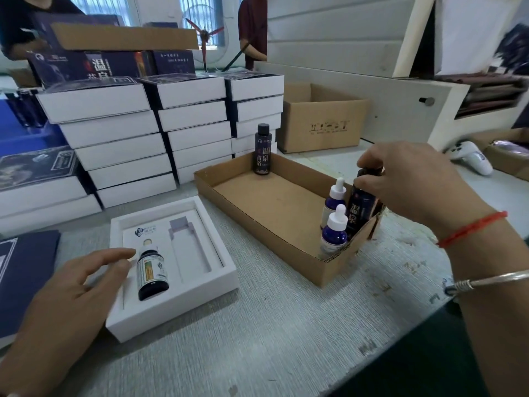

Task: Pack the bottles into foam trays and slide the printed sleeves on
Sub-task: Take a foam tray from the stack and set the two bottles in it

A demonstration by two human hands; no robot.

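A white foam tray (200, 296) lies on the table in front of me. A dark dropper bottle (151, 270) lies in its left slot; the right slot (191, 253) is empty. My left hand (77, 285) hovers open over the tray's left edge, fingers beside that bottle. My right hand (412, 181) grips the cap of a tall dark bottle (361, 207) standing in the near corner of a shallow cardboard box (257, 233). Two blue dropper bottles (333, 222) stand next to it. Another tall dark bottle (262, 150) stands in the box's far corner.
Stacks of white sleeved boxes (137, 138) fill the back left. A dark printed sleeve (23, 276) lies at the left edge. An open carton (320, 121) stands behind the shallow box. A white controller (469, 156) lies at the right. Other people stand at the back.
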